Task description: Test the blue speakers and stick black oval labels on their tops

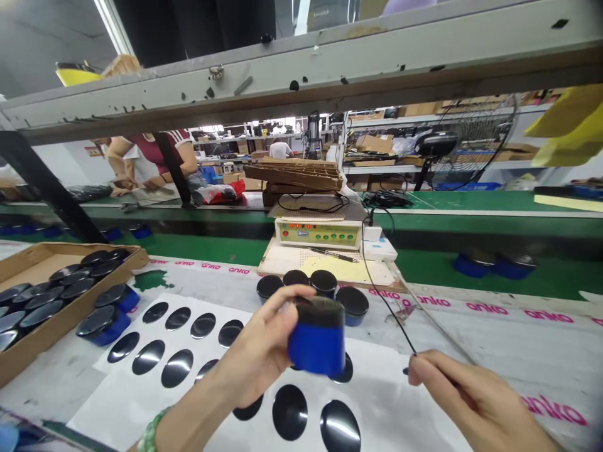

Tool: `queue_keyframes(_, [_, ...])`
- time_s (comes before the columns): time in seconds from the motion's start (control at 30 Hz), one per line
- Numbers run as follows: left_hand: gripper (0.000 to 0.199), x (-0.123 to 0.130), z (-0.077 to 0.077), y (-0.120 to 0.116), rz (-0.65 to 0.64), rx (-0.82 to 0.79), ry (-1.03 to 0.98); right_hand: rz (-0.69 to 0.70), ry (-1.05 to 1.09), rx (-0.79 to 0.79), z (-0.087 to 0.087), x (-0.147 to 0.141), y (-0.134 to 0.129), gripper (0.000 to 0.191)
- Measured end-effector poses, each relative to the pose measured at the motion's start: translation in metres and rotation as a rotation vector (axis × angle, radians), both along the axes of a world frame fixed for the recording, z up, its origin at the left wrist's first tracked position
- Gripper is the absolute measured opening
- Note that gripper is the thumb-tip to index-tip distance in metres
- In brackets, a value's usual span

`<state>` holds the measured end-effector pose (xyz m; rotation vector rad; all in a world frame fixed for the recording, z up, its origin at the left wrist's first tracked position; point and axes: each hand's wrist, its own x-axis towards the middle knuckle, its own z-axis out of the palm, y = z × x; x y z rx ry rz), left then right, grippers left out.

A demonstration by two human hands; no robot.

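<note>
My left hand (264, 345) grips a blue cup-like part with a black top (318, 342), held tilted above the white sheet (113, 402). Rows of glossy black ovals (289, 411) lie on that sheet. At the right, my right hand (456, 389) pinches the end of a thin black cable (393, 314), which runs up towards the control box (318, 232). Just behind the held part stand several black-topped pieces (353, 304). Two more blue and black parts (103, 323) sit at the left, beside the cardboard tray.
A cardboard tray (136, 257) of black-topped parts is at the left. Behind the bench runs a green conveyor (211, 248) carrying blue parts (513, 265). A shelf beam (282, 81) crosses overhead. Another person (162, 157) works at the far left; a fan (438, 143) stands behind.
</note>
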<state>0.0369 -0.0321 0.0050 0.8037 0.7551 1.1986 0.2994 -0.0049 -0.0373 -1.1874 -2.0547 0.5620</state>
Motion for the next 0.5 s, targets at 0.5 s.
queue_keyframes(0.5, [0.037,0.036,-0.008,-0.005,-0.052,0.205,0.623,0.026,0.227,-0.369,0.027,-0.041,-0.021,0.044])
